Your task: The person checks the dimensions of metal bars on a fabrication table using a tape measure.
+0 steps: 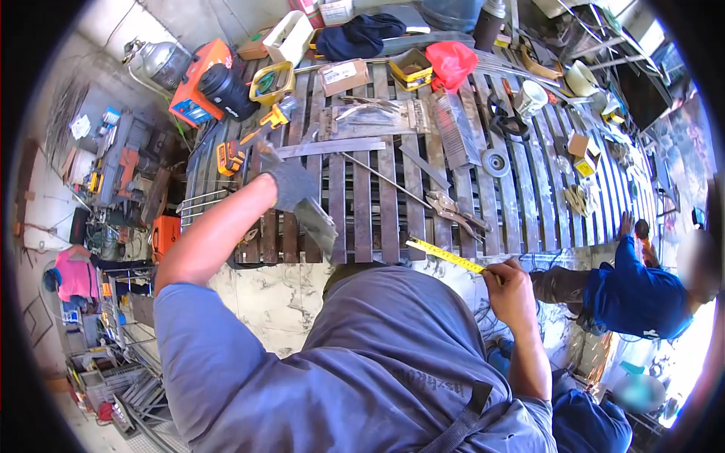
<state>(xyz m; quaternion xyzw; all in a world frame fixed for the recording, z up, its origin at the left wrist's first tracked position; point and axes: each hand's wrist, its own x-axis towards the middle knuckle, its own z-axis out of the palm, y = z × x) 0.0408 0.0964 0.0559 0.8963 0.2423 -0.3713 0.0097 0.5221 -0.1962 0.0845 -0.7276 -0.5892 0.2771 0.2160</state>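
Observation:
My left hand (289, 186), in a grey glove, is at the front left of the slatted metal table. It grips a flat grey metal plate (317, 226) that slants down toward the table's front edge; the fingers are partly blurred. To the right, in front of that edge, my bare right hand (511, 291) is closed around a tape measure, whose case is mostly hidden. Its yellow blade (447, 257) extends left toward the table edge. Locking pliers (453, 211) lie on the slats beyond the blade.
The slatted table (362, 211) carries a flat metal bar (332, 147), a yellow drill (276, 117), a grinding disc (496, 162), a red plastic bag (451, 64) and boxes. A co-worker in blue (634, 291) crouches at right. Another person (589, 423) is lower right, near sparks.

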